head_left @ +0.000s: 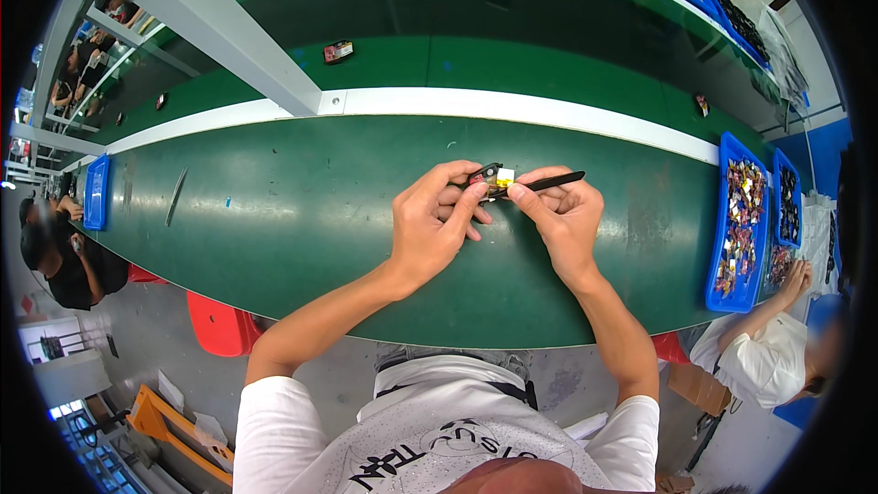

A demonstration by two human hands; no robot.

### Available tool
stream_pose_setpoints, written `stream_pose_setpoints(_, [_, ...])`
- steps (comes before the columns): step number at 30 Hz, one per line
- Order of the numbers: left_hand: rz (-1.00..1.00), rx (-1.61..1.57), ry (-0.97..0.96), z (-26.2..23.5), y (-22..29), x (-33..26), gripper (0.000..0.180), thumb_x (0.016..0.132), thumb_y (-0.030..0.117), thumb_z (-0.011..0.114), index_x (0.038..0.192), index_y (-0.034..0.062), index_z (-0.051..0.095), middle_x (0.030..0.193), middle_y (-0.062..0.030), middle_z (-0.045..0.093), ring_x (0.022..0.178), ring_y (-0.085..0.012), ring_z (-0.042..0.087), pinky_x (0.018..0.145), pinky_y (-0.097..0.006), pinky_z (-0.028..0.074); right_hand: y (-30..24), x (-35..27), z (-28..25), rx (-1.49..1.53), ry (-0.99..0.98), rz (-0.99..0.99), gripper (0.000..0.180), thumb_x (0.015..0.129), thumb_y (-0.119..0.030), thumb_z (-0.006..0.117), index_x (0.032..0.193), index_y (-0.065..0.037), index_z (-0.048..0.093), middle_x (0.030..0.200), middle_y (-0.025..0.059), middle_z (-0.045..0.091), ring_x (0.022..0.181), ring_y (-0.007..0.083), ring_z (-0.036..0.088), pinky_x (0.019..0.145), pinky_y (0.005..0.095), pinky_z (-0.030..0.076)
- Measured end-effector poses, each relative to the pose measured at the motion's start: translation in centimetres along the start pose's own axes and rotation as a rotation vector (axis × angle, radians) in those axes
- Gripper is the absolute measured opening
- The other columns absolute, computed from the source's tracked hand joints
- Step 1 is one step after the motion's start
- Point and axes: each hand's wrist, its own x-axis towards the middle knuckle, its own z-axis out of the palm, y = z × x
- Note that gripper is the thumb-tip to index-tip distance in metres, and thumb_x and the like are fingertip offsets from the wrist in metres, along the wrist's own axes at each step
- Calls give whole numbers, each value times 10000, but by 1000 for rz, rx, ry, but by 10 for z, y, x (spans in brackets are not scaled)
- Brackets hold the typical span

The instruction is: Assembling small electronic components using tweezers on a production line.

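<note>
Over the green table (343, 174), both my hands meet around a small black casing (491, 171) with a white and yellow piece in it. My left hand (434, 210) is closed, pinching the casing from its left side. Fingers bent, my right hand (565, 215) grips a slim black stick-like tool (556, 180), whose back end points right. The tool's front end is hidden by the fingers at the casing. How the inner parts sit is too small to make out.
On the right stand a blue tray (712, 285) of small colourful parts and a blue bin (778, 157) of black parts. A thin metal strip (176, 197) lies left. Beyond a white rail (512, 103), small assemblies (337, 51) sit on a green belt. Co-workers sit at both sides.
</note>
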Motion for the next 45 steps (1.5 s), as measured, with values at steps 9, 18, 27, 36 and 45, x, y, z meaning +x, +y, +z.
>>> stream_pose_setpoints(9, [-98,-142,23,-4,0,5,211,1000,25,624,1177,-89,609,989,-187,730,688,-181,727,503,-254,574,5,2,-7,-54,-50,-76,101,886,35,770,964,38,705,710,-31,620,561,-26,416,477,178,283])
stream_pose_setpoints(18, [-113,-158,5,-5,2,6,225,1003,42,627,1186,-89,616,921,-174,730,678,-171,714,506,-261,572,2,2,-8,-56,-63,-63,103,889,35,768,968,37,703,733,-19,641,572,-25,434,486,174,297])
stream_pose_setpoints(27, [-174,-214,-50,-10,3,9,255,1005,52,628,1203,-108,618,970,-195,710,666,-205,715,506,-270,585,-3,2,-8,-11,-83,5,108,893,49,755,980,50,692,813,53,706,641,4,562,529,162,388])
stream_pose_setpoints(36, [-187,-188,-118,-14,5,13,261,1021,77,607,1198,-115,619,948,-191,704,658,-209,717,492,-270,577,-2,2,-9,-26,-73,-48,120,884,42,769,979,41,696,794,36,695,614,-9,527,512,159,361])
stream_pose_setpoints(45, [-235,-243,-191,-18,3,15,282,1043,118,581,1199,-114,617,927,-174,690,649,-219,718,478,-275,573,0,-2,-9,-263,-49,-290,100,816,29,826,876,-8,756,743,3,696,489,-11,401,447,196,269])
